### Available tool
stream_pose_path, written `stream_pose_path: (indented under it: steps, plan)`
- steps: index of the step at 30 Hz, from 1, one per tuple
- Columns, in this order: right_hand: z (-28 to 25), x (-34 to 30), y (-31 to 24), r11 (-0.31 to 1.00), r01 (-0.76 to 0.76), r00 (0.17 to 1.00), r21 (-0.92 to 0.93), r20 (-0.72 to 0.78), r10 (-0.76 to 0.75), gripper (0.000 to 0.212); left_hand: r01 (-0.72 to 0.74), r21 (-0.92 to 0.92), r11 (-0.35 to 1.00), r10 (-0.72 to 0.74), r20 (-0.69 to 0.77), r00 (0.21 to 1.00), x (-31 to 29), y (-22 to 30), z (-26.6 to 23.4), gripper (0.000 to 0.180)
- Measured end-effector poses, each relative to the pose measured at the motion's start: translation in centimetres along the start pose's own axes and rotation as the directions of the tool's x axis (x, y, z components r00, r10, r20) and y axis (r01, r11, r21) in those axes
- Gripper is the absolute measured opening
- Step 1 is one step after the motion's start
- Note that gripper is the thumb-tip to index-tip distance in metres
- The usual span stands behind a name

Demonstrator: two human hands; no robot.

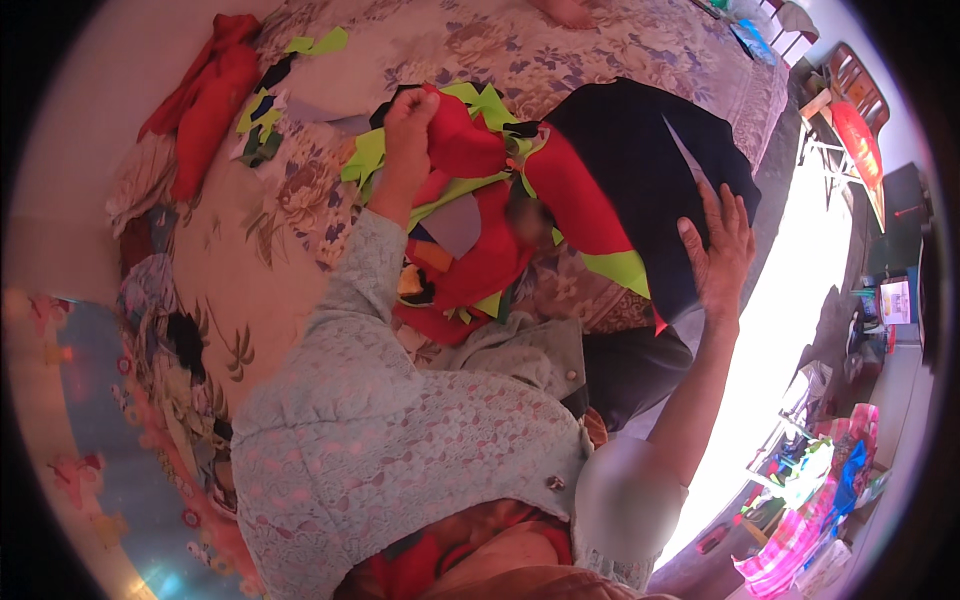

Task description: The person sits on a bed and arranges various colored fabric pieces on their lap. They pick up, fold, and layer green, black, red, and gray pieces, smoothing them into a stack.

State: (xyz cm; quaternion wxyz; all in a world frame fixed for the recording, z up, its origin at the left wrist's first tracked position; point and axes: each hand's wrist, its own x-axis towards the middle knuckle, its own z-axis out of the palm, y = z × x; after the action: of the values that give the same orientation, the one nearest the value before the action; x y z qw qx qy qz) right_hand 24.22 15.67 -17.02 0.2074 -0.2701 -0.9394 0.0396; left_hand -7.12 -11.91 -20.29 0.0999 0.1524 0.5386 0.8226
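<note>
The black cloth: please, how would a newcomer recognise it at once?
Find the flower-patterned bedspread. Toward its right side, the person's right hand lies on the black cloth. Unlike the red cloth beside it, it is broad and dark, with a pale, pointed wedge.

Count: 2 bare hands, L hand & R hand. On 1 pale floral-print bedspread: 1 lg black cloth panel nr right edge; 1 crumpled bright-red cloth bundle, far-left corner; in mid heap, 1 grey rounded cloth piece, 1 sm orange cloth patch, & approx 4+ lime-green cloth scraps, exact no. unclear w/ overlap. Beyond right edge: 1 red pointed cloth piece.
</note>
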Motion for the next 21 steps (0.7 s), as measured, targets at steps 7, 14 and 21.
stream_pose_path:
  steps: [7,14,21]
  plan:
    - [-0.3,-0.1,-0.2,1.0,-0.019,1.0,0.01,0.018,0.019,0.061,-0.312,-0.225,0.923,0.335,0.068,0.94,2.5,8.3,5.2,0.011]
    - [0.0,0.1,0.1,1.0,0.007,1.0,0.021,0.013,-0.007,0.062,-0.218,-0.468,0.857,0.416,0.374,0.829,5.2,12.8,15.9,0.013]
    - [-0.8,0.0,-0.4,0.998,-0.029,0.998,0.05,0.05,0.026,0.063,0.095,-0.637,0.765,0.475,0.657,0.586,1.8,18.0,24.2,0.014]
